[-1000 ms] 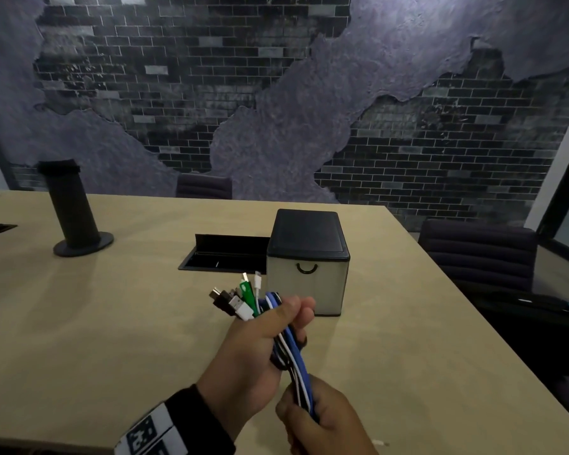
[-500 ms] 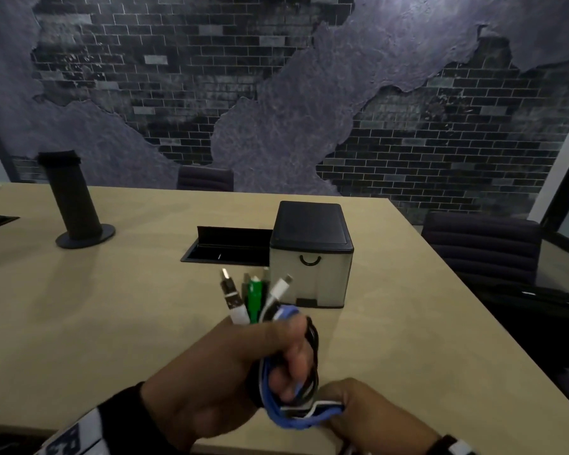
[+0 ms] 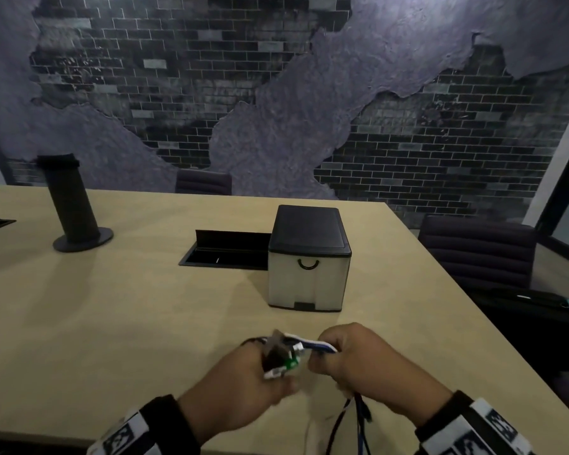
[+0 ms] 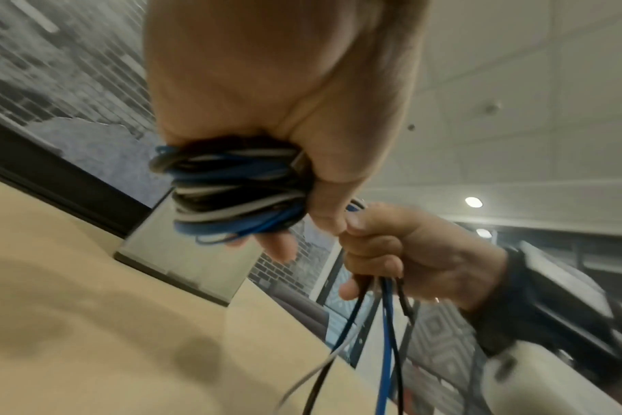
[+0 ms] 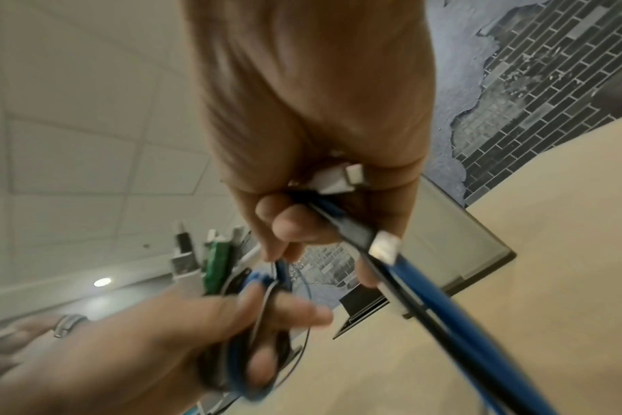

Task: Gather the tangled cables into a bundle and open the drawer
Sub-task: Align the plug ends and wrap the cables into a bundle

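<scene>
Both hands are busy with the same cables, low over the near edge of the table point(image 3: 119, 323). On the left, the left hand point(image 3: 243, 382) has its fingers curled round a coil of blue, white and black cables point(image 4: 231, 191), with the plug ends, one of them green, sticking up out of the fist. Just beside it, almost knuckle to knuckle, the right hand point(image 3: 358, 366) is closed on the loose run of the same cables, and the tails point(image 3: 352, 421) drop from under it towards the person and past the table's edge. So the bundle is, I'd say, only part wound; the hanging lengths have yet to be taken in.

What matters for the drawer is where it lies from here. The small drawer box point(image 3: 309, 257) stands straight ahead of the hands, well apart from them, further across the table. Its front faces back at the person, and the curved black handle point(image 3: 308, 265) sits high on that face. The drawer looks closed. From where I stand, the box lines up slightly more with the right hand than the left, so the right looks the nearer one to reach forward and pull straight back, once it lets go of the tails.
</scene>
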`<action>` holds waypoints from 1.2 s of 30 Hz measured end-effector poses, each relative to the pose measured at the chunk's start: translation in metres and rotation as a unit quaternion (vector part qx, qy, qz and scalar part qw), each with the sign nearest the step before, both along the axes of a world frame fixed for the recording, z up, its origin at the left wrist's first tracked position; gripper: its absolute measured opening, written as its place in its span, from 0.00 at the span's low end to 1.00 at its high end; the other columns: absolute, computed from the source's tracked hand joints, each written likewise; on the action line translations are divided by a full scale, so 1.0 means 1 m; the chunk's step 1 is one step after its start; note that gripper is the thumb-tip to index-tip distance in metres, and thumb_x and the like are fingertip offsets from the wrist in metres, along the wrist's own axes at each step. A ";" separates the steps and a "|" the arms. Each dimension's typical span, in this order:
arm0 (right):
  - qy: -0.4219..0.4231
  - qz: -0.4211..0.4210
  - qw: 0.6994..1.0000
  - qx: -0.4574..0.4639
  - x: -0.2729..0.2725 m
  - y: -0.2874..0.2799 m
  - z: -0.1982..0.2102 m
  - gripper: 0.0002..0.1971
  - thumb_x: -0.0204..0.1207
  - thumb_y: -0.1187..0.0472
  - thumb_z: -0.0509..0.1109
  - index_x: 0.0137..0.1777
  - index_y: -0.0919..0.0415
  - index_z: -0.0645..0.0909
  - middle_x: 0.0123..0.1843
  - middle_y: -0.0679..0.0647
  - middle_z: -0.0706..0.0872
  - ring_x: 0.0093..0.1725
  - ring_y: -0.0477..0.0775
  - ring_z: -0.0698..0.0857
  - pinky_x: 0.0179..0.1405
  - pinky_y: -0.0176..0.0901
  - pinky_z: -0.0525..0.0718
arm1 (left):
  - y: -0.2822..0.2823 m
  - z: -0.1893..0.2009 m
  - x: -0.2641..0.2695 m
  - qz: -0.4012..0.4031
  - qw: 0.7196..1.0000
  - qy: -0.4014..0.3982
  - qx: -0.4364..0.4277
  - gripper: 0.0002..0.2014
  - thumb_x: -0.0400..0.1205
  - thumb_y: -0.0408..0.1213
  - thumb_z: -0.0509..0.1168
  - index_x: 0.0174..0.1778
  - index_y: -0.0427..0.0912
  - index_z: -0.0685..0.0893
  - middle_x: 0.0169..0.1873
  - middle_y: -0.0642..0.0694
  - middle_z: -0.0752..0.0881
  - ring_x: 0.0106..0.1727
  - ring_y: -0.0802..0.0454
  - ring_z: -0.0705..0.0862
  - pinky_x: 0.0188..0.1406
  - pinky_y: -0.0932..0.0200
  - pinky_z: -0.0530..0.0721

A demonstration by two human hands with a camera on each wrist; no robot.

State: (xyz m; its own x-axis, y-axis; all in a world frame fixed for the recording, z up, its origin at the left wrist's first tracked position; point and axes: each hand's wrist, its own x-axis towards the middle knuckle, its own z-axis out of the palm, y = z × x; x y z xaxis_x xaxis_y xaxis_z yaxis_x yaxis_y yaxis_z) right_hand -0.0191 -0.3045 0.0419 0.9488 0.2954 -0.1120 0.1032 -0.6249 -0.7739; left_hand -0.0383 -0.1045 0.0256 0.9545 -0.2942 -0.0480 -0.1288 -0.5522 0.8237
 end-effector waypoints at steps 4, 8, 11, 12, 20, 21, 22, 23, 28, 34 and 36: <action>-0.023 -0.009 0.992 0.128 -0.019 0.009 0.000 0.04 0.77 0.60 0.68 0.42 0.60 0.81 0.23 0.51 0.81 0.25 0.52 0.80 0.29 0.41 0.78 | -0.015 0.005 0.011 0.073 0.980 -0.054 -0.175 0.02 0.81 0.39 0.72 0.45 0.47 0.85 0.34 0.46 0.88 0.31 0.62 0.85 0.34 0.63 0.85; -0.067 -0.012 0.989 0.134 -0.036 0.021 -0.012 0.05 0.82 0.57 0.62 0.54 0.48 0.78 0.30 0.46 0.82 0.30 0.44 0.80 0.34 0.37 0.80 | -0.035 0.013 0.016 0.077 0.945 -0.002 -0.319 0.11 0.81 0.51 0.63 0.45 0.53 0.90 0.38 0.47 0.90 0.39 0.58 0.87 0.40 0.65 0.82; -0.143 -0.034 0.988 0.052 -0.039 0.024 -0.020 0.11 0.84 0.50 0.59 0.65 0.40 0.73 0.39 0.41 0.81 0.40 0.43 0.81 0.38 0.32 0.76 | -0.045 0.012 0.016 0.104 0.911 0.021 -0.399 0.13 0.72 0.54 0.65 0.42 0.58 0.93 0.41 0.52 0.94 0.47 0.55 0.90 0.49 0.55 0.87; -0.152 -0.033 0.987 0.049 -0.039 0.024 -0.021 0.12 0.84 0.49 0.59 0.65 0.38 0.72 0.39 0.41 0.81 0.40 0.43 0.80 0.39 0.34 0.77 | -0.047 0.013 0.015 0.111 0.902 0.029 -0.416 0.13 0.71 0.53 0.66 0.43 0.55 0.93 0.42 0.49 0.94 0.49 0.51 0.90 0.54 0.48 0.86; 0.007 0.012 0.905 0.426 -0.052 0.024 -0.021 0.14 0.77 0.48 0.63 0.55 0.46 0.87 0.29 0.62 0.83 0.30 0.61 0.83 0.33 0.47 0.80 | -0.032 0.019 0.015 0.032 0.921 0.035 -0.387 0.20 0.72 0.47 0.70 0.58 0.43 0.91 0.53 0.38 0.91 0.53 0.43 0.87 0.58 0.45 0.80; 0.027 -0.010 0.880 0.473 -0.050 0.024 -0.022 0.14 0.73 0.48 0.66 0.53 0.49 0.88 0.26 0.65 0.81 0.27 0.61 0.82 0.30 0.47 0.77 | -0.031 0.017 0.014 0.028 0.920 0.037 -0.390 0.18 0.75 0.45 0.69 0.57 0.41 0.91 0.54 0.34 0.90 0.54 0.40 0.87 0.61 0.41 0.80; 0.038 -0.042 0.856 0.514 -0.047 0.022 -0.024 0.16 0.68 0.48 0.69 0.50 0.54 0.89 0.23 0.67 0.78 0.23 0.61 0.80 0.27 0.46 0.73 | -0.030 0.017 0.014 0.033 0.914 0.043 -0.403 0.15 0.77 0.42 0.69 0.56 0.40 0.91 0.52 0.30 0.89 0.54 0.36 0.87 0.62 0.38 0.79; 0.039 -0.074 0.833 0.546 -0.044 0.019 -0.025 0.18 0.64 0.48 0.71 0.48 0.60 0.88 0.21 0.68 0.75 0.20 0.59 0.77 0.24 0.45 0.70 | -0.028 0.016 0.015 0.047 0.906 0.049 -0.418 0.13 0.77 0.40 0.70 0.53 0.39 0.92 0.48 0.29 0.88 0.51 0.34 0.87 0.61 0.38 0.80; 0.005 -0.073 0.870 0.488 -0.045 0.011 -0.028 0.16 0.69 0.46 0.70 0.46 0.58 0.87 0.19 0.59 0.70 0.16 0.50 0.67 0.18 0.37 0.63 | -0.015 0.013 0.028 0.116 0.890 0.064 -0.437 0.17 0.86 0.38 0.57 0.48 0.34 0.91 0.39 0.41 0.89 0.35 0.52 0.84 0.41 0.58 0.83; 0.080 -0.166 0.866 0.465 -0.026 0.001 -0.022 0.15 0.84 0.58 0.60 0.49 0.68 0.84 0.24 0.61 0.75 0.19 0.55 0.71 0.22 0.41 0.66 | -0.009 0.017 0.021 0.106 0.864 0.104 -0.481 0.13 0.74 0.41 0.64 0.30 0.35 0.76 0.23 0.44 0.74 0.23 0.52 0.72 0.24 0.60 0.75; 0.137 -0.164 0.892 0.399 -0.021 -0.011 -0.021 0.13 0.81 0.60 0.62 0.53 0.67 0.84 0.32 0.61 0.85 0.28 0.61 0.82 0.29 0.44 0.75 | -0.002 0.024 0.024 0.116 0.847 0.080 -0.512 0.13 0.77 0.40 0.62 0.32 0.34 0.81 0.23 0.44 0.80 0.25 0.52 0.78 0.25 0.62 0.81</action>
